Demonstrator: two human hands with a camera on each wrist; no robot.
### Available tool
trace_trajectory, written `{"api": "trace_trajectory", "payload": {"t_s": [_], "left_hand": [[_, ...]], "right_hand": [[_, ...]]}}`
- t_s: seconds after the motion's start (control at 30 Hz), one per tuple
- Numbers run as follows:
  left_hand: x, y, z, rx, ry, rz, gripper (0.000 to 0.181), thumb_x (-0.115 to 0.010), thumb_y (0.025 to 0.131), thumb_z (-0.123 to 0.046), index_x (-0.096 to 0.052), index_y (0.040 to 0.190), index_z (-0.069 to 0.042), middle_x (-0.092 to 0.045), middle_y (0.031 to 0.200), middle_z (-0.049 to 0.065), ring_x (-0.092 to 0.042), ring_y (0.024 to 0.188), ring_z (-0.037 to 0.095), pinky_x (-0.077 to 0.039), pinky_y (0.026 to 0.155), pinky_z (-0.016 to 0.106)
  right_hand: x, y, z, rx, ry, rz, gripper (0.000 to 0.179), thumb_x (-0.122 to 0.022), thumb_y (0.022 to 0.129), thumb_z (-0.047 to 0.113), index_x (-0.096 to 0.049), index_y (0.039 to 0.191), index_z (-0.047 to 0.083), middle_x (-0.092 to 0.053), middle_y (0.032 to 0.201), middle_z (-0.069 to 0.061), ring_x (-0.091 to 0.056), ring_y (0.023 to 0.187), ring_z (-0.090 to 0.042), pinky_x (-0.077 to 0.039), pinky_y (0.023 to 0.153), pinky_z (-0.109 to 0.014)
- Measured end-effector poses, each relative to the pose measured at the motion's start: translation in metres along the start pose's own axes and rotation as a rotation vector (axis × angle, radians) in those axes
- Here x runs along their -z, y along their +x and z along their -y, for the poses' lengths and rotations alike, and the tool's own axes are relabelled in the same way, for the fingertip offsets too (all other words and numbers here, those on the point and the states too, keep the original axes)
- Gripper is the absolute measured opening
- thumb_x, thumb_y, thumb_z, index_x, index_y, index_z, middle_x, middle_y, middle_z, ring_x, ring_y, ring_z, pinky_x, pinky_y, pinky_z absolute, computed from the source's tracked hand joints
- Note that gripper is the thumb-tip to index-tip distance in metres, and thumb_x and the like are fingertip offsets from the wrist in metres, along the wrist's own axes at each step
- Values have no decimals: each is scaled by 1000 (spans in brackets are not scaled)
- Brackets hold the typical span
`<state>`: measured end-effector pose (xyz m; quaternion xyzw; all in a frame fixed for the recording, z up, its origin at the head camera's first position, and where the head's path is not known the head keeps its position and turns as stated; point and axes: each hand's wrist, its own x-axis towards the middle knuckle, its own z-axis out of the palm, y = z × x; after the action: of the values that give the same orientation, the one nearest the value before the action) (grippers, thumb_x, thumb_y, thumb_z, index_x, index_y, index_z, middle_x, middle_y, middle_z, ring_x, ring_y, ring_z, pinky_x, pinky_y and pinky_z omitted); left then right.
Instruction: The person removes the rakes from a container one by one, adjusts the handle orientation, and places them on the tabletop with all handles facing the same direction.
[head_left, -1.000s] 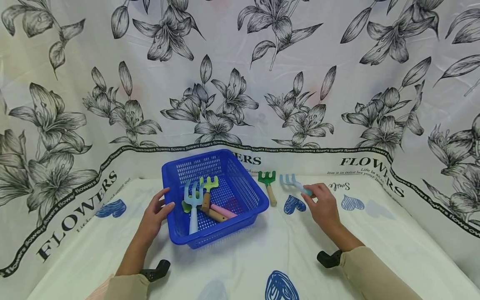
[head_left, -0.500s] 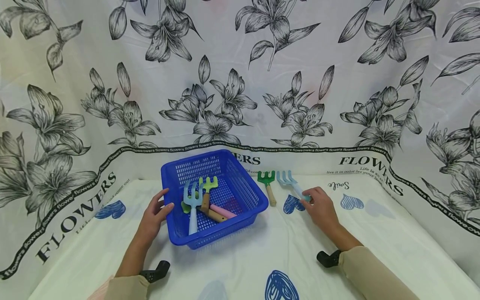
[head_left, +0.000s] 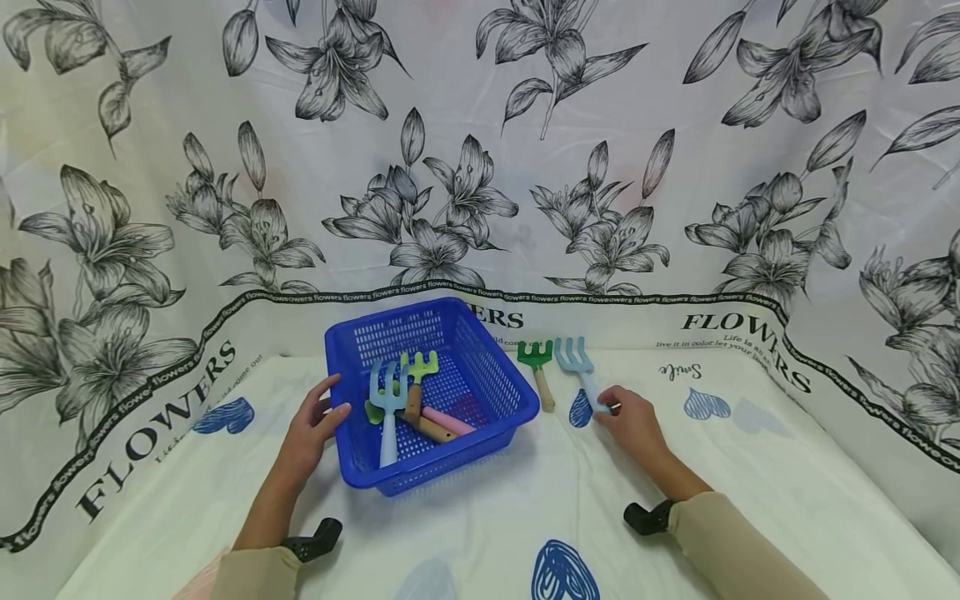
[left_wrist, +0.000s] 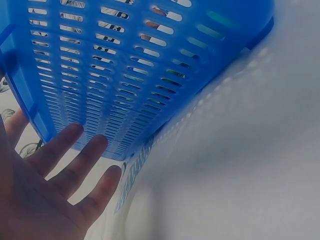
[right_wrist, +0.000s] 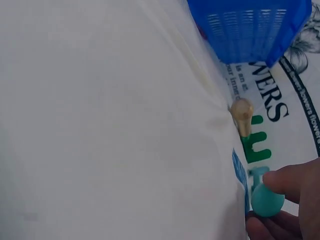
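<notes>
My right hand (head_left: pixel 633 425) pinches the handle end of a light blue toy rake (head_left: pixel 574 363), which lies with its tines toward the back cloth. In the right wrist view thumb and fingers close on the rake's rounded teal handle end (right_wrist: pixel 267 201). Just left of it lies a green toy rake (head_left: pixel 535 358) with a wooden handle. My left hand (head_left: pixel 303 429) rests at the left rim of a blue plastic basket (head_left: pixel 498 375); in the left wrist view its fingers (left_wrist: pixel 82 160) extend, spread, along the slotted wall.
Inside the basket lie another light blue rake (head_left: pixel 388 404), a lime green rake (head_left: pixel 422 367) and a pink handle (head_left: pixel 447 421) beside wooden ones. White cloth with blue hearts (head_left: pixel 707 403) covers the table. A flower-printed curtain (head_left: pixel 480 167) rises behind.
My right hand has drawn slightly left and nearer, turning the light blue rake from slanted to more upright in view, beside the green one. The left hand and basket stay put.
</notes>
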<state>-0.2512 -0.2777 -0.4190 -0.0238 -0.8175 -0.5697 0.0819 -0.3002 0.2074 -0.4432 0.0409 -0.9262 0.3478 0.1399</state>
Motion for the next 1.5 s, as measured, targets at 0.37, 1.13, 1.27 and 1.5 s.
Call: {"api": "trace_trajectory", "payload": {"t_s": [0.37, 1.13, 1.27, 1.5], "left_hand": [[0, -1, 1, 6, -1, -4, 74, -53, 96, -47, -16, 157, -27, -26, 155, 22, -34, 136, 46, -34, 103, 60], [-1, 2, 0, 4, 1, -2, 77, -54, 94, -52, -17, 156, -25, -26, 155, 22, -34, 136, 45, -34, 103, 60], [-1, 2, -2, 2, 3, 0, 77, -54, 94, -52, -17, 157, -25, -27, 154, 21, -35, 135, 45, -34, 103, 60], [0, 1, -1, 9, 0, 0, 77, -54, 94, -52, -17, 157, -26, -27, 154, 22, -34, 135, 45, -34, 104, 60]], "right_hand": [[-4, -2, 5, -17, -1, 5, 21, -75, 81, 4, -67, 100, 3, -65, 93, -10, -58, 83, -24, -48, 76, -40], [-5, -2, 8, -27, -21, 37, 21, -75, 81, 2, -66, 101, 3, -63, 93, -10, -54, 82, -24, -47, 77, -41], [-3, -3, 11, -31, -36, 38, 21, -75, 81, 3, -67, 100, 2, -63, 94, -11, -54, 83, -25, -47, 77, -41], [5, -3, 26, -47, -51, 17, 20, -73, 84, 9, -67, 103, 3, -63, 100, -14, -55, 83, -26, -49, 74, -40]]}}
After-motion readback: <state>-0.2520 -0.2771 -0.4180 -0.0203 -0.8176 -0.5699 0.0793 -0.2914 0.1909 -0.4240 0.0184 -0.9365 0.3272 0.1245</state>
